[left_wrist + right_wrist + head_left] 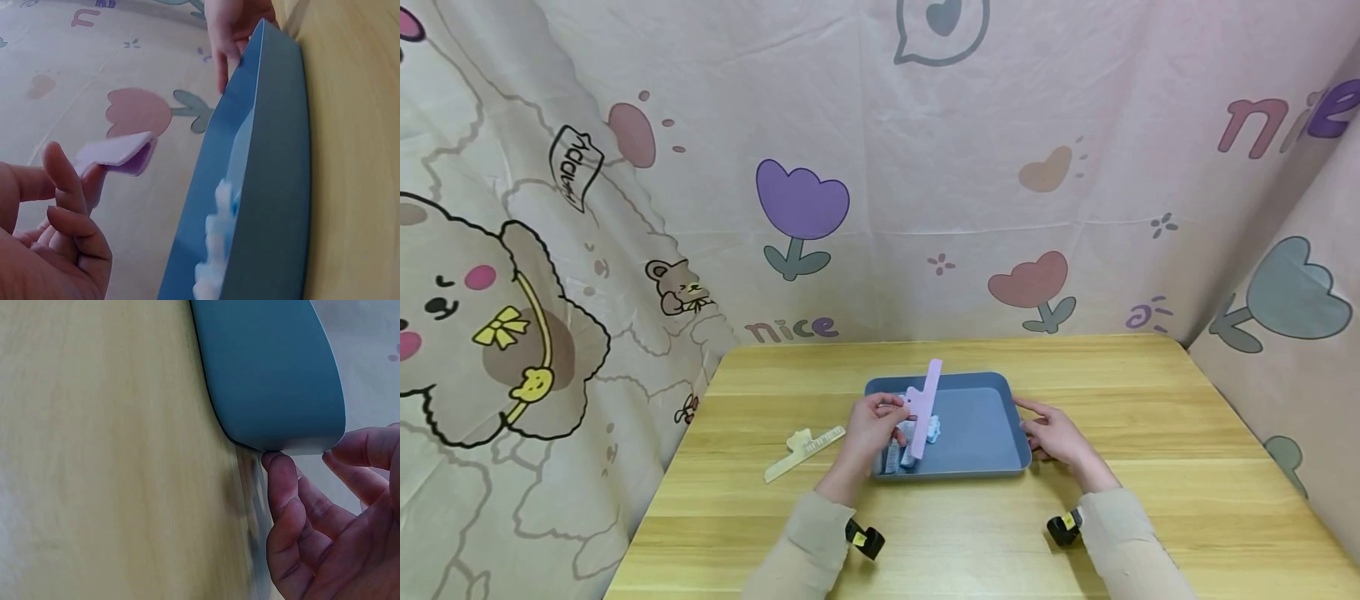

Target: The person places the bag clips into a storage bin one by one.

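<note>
My left hand (876, 425) pinches a lilac ruler clip (928, 408) by its grip part, holding it tilted above the left part of a blue-grey tray (977, 467). In the left wrist view the clip (122, 153) shows end-on beyond the fingers. Several pale blue clips (892, 457) lie in the tray's left side, partly hidden by the left hand and the lilac clip. My right hand (1060, 435) rests its fingertips against the tray's right end. From the right wrist, fingers (284, 481) touch the tray's outer wall, at its lower edge and rim.
A cream ruler clip (805, 450) lies on the wooden table (970, 542) left of the tray. A printed curtain (880, 167) hangs behind the table's far edge and along both sides. Each wrist wears a small black camera (867, 540).
</note>
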Motion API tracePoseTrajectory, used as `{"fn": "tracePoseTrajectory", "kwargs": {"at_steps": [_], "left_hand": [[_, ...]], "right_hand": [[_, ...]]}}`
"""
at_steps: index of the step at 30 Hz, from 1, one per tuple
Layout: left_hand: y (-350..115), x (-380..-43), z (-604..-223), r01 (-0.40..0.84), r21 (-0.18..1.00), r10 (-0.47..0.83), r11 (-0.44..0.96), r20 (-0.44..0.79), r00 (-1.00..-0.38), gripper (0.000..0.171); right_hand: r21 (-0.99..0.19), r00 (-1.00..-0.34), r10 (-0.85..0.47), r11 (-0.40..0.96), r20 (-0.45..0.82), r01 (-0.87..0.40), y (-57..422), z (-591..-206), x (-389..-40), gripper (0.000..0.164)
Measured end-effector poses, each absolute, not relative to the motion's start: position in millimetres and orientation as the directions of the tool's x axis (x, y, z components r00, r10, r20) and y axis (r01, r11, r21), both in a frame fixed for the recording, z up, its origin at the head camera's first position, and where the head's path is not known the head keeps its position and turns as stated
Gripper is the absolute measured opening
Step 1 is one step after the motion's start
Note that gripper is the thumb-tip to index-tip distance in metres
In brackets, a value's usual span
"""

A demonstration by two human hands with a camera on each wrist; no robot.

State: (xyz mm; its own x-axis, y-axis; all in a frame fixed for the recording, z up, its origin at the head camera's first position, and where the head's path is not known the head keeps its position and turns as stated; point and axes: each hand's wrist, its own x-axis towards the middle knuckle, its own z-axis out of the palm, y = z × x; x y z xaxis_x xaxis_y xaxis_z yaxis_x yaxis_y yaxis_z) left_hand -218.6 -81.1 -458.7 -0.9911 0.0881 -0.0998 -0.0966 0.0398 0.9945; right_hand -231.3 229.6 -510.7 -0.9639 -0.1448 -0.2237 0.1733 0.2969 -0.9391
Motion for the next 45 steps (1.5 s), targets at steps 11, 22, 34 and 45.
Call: {"fn": "tracePoseTrajectory", "kwargs": {"at_steps": [11, 22, 34, 45], "left_hand": [[-43, -226, -475, -0.175, 0.985, 0.08, -0.001, -0.174, -0.981, 0.016], [-18, -235, -495, -0.267, 0.964, 0.098, -0.002, -0.266, -0.959, 0.022], [-6, -238, -506, -0.376, 0.926, 0.251, -0.038, -0.355, -0.901, 0.026], [-4, -235, -508, -0.415, 0.909, 0.308, -0.04, -0.384, -0.87, 0.044]], "right_hand": [[-0.935, -0.965, -0.131, 0.308, -0.226, 0.177, 230, -511, -231, 0.049], [-0.934, -0.967, -0.13, 0.313, -0.221, 0.172, 229, -511, -230, 0.049], [-0.929, -0.968, -0.113, 0.327, -0.222, 0.175, 229, -510, -231, 0.048], [-0.926, -0.966, -0.112, 0.33, -0.233, 0.185, 229, -509, -230, 0.049]]}}
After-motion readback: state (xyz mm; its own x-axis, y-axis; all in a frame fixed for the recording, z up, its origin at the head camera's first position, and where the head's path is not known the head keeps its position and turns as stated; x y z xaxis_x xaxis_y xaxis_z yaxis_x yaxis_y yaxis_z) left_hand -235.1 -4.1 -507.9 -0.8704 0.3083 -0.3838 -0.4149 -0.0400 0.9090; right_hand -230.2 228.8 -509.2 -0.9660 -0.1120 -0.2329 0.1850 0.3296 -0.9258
